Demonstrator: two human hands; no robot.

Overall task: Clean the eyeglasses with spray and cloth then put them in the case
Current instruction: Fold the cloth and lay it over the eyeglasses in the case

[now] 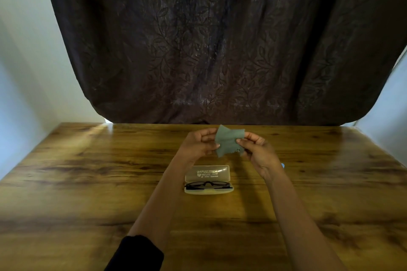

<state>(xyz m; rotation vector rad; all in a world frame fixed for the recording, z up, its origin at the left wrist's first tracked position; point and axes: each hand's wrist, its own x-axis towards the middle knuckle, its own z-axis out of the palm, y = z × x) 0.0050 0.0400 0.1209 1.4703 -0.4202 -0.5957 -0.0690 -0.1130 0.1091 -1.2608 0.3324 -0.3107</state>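
Above a wooden table (88,182), at twelve o'clock from the open case (222,171) where eyeglasses (208,185) are laid, a cloth (229,142) is pinched by the left hand (198,144) and right hand (258,152).

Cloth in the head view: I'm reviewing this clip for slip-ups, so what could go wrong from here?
1. The cloth is only pinched between the left hand and right hand above the table; it could slip and pick up grit.
2. The eyeglasses lie in the open case; stuffing the cloth on top might stop the lid closing.
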